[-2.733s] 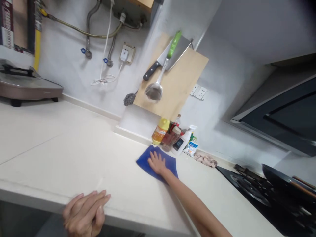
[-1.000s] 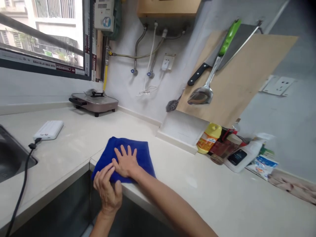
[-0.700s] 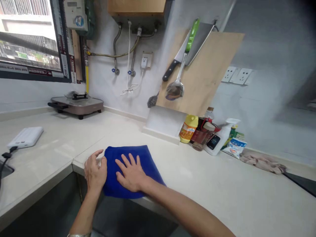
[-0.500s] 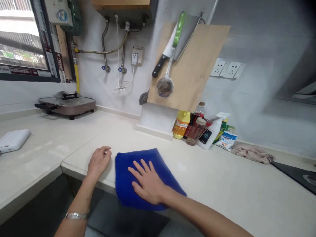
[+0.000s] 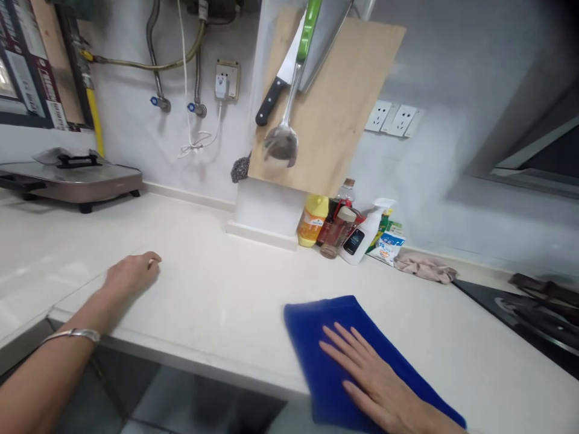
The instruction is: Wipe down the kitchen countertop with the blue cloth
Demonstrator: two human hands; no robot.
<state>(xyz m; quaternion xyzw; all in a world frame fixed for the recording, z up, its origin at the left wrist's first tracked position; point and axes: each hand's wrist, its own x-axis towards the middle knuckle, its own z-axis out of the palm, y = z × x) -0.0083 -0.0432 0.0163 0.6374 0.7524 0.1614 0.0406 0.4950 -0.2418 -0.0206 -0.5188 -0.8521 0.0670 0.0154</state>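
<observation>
A blue cloth (image 5: 312, 343) lies spread on the white countertop (image 5: 217, 295), and its near side hangs over the front edge. Flat on top of it presses my right hand (image 5: 366, 374), fingers stretched out and a little apart, not gripping the fabric. To the left, well away from the cloth, my left hand (image 5: 133, 274) rests on the counter with its fingers curled in and nothing visible in them. A silver bracelet (image 5: 75, 333) circles the left wrist.
Along the wall stand a yellow bottle (image 5: 313, 222), a brown bottle (image 5: 339, 232), a white spray bottle (image 5: 362, 235) and a crumpled rag (image 5: 425, 266). A stove (image 5: 515, 313) sits at right, an electric pan (image 5: 81, 181) at left. Knife (image 5: 271, 102) and spatula (image 5: 283, 141) hang before a wooden board (image 5: 335, 114).
My right hand has slid the blue cloth to the right along the counter. The view has turned right, and my left hand, still on the counter, has its fingers more curled.
</observation>
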